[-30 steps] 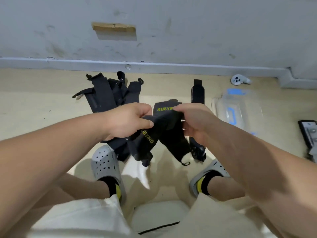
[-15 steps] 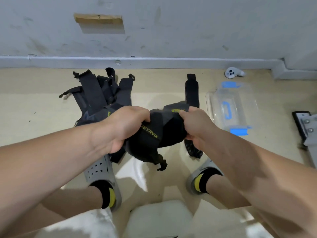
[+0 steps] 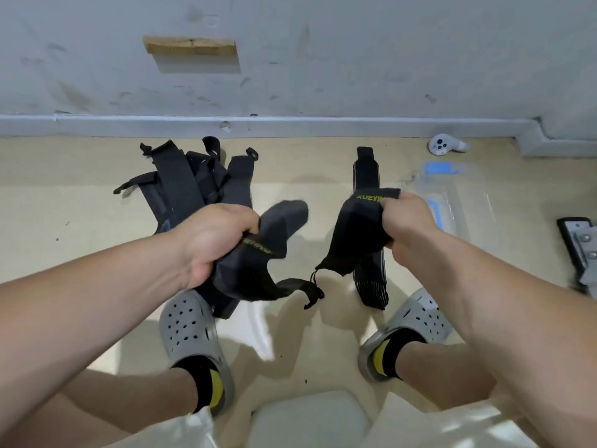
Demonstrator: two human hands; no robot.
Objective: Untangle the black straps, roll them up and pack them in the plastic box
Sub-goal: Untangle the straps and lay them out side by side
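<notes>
My left hand (image 3: 214, 240) grips one black strap with yellow lettering (image 3: 258, 270), whose loose end with a loop hangs down toward the floor. My right hand (image 3: 405, 226) grips a second black strap marked XUEYING (image 3: 355, 234), held apart from the first. A tangled pile of black straps (image 3: 190, 182) lies on the floor beyond my left hand. One flat black strap (image 3: 368, 176) lies stretched out under my right hand. The clear plastic box (image 3: 465, 208) with blue clips sits on the floor at the right, partly hidden by my right hand.
A white controller (image 3: 445, 145) lies by the wall at the back right. A black and metal fixture (image 3: 580, 247) sits at the right edge. My feet in grey clogs (image 3: 190, 331) stand on the beige floor, a white stool seat (image 3: 310, 418) between my knees.
The bunched straps held together between my hands have come apart. My hands moved away from each other, each now holding its own strap.
</notes>
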